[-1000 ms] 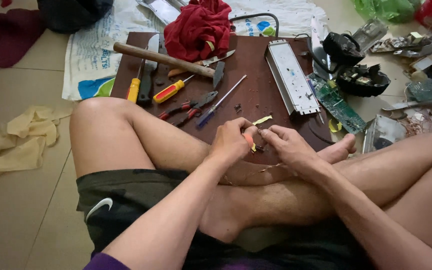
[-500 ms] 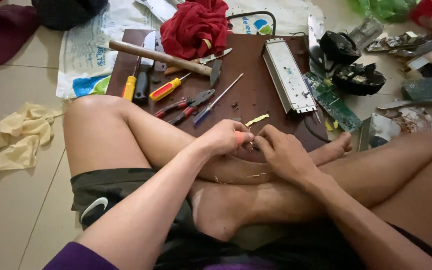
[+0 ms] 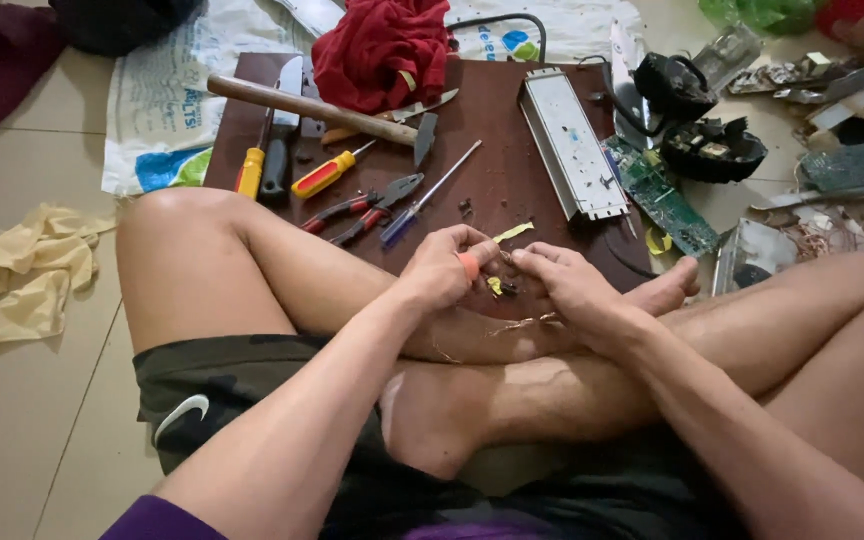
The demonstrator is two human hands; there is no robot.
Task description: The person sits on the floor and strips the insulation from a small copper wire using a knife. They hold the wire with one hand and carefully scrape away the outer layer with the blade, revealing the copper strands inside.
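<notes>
Head view: near the middle of the frame, the left hand (image 3: 442, 275) and the right hand (image 3: 572, 290) are brought together over crossed legs. An orange-handled tool (image 3: 469, 265) is pinched in the left hand's fingers; a small dark part (image 3: 502, 288) is pinched between the fingers of both hands, and thin copper wire (image 3: 512, 325) is seen trailing just below. A dark brown board (image 3: 512, 190) is laid on the floor above the hands. On it are seen a hammer (image 3: 312, 108), screwdrivers (image 3: 327, 175), pliers (image 3: 362, 208) and a long metal casing (image 3: 572, 145). A red cloth (image 3: 387, 50) is bunched at the upper centre.
</notes>
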